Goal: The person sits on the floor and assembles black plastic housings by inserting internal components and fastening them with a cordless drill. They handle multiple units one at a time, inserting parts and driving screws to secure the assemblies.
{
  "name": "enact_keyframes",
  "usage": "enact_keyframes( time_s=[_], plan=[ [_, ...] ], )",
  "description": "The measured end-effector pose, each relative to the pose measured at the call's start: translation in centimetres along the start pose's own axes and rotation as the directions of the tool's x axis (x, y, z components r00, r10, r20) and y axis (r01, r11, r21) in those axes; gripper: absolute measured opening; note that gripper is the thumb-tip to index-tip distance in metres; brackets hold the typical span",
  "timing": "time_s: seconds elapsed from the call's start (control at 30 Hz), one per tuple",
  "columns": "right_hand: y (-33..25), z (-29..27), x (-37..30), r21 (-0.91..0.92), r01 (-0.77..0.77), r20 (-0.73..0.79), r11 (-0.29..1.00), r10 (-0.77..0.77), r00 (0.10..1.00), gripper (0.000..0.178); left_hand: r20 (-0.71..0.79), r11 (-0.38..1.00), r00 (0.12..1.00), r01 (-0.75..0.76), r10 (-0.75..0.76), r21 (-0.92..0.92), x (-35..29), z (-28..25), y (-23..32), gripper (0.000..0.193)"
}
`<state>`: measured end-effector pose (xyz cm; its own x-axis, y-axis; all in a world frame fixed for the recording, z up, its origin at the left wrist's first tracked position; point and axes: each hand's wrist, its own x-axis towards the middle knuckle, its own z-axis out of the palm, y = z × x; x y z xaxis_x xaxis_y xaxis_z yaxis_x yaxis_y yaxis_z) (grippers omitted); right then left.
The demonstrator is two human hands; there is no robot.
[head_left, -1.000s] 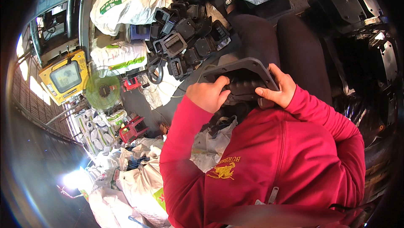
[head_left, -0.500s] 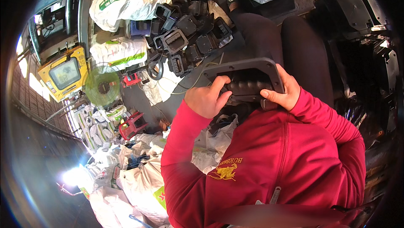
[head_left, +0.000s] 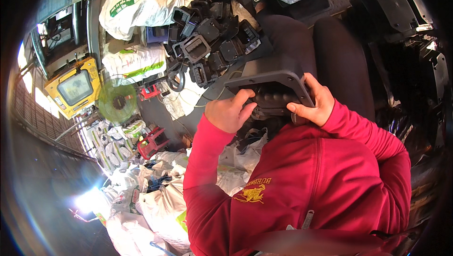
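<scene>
Just above my lap I hold a black plastic handle housing [head_left: 290, 79], a box-like part with a flat screw-holed rim around a recess and a finger-grooved grip inside. My right hand [head_left: 317, 103] is closed around its right end, thumb over the near edge and fingers on the outer side. At its left end my left hand [head_left: 227, 113] is bent, the index finger reaching over the rim into the recess and the thumb just below. Whatever lies between that finger and thumb is too dark to make out.
Similar black housings [head_left: 207, 29] lie heaped ahead to the left. More black panels [head_left: 387, 8] stand at the far right. White sacks [head_left: 141, 3], a green fan [head_left: 116, 99], a yellow-framed screen [head_left: 75, 87] and a red stool [head_left: 153, 141] are on the left.
The housing has tilted slightly, so more of its far outer side shows. Both hands keep nearly the same hold, and the whole view has shifted a little.
</scene>
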<state>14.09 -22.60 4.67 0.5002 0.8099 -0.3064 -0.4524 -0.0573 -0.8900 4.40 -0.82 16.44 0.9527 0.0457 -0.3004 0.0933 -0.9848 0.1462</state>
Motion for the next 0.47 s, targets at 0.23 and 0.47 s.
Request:
enact_keyframes(
  time_s=[0.23, 0.47],
  plan=[
    [-0.9, -0.2, -0.2, -0.012, -0.043, -0.018, 0.999, 0.042, 0.999, 0.044, 0.039, 1.000, 0.999, -0.013, 0.014, -0.028, 0.2, 0.4, 0.1, 0.031],
    [0.4, -0.5, -0.3, 0.014, -0.011, 0.030, 1.000, 0.011, 0.999, 0.047, 0.226, 0.995, 0.971, 0.070, -0.084, 0.068, 0.5, -0.6, 1.0, 0.035]
  ],
)
